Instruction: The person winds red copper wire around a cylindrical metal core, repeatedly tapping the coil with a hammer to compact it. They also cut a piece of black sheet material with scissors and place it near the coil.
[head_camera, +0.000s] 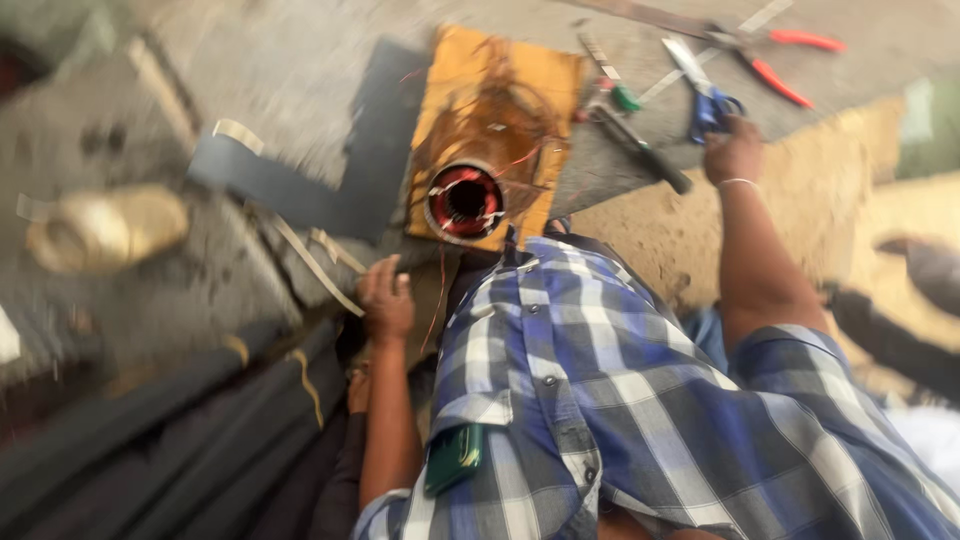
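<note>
A: Scissors (706, 100), blue-handled, lie at the upper right of the frame among loose tools; the right hand (733, 150) reaches to them, fingers curled at the handles. Blur hides whether it grips them.

B: And the left hand (386, 300)?

A: Centre of the frame, low, closed loosely over the end of a pale strip (318, 265) by the floor. Nothing more of its grip can be told.

B: Any containers?

A: One round stator (465, 201) at centre top, red inside, copper wire (490, 110) trailing from it over one orange board (500, 90). Its bore looks dark and hollow. One shirt pocket (455, 455) at the bottom holds one green phone.

B: Counts for the tools?

A: One pair of scissors, one red-handled pliers (780, 60) at the top right, one dark-handled tool (640, 150) between board and scissors. Two grey sheets (300, 190) lie left of the board. One tan roll (100, 230) sits at the far left.
</note>
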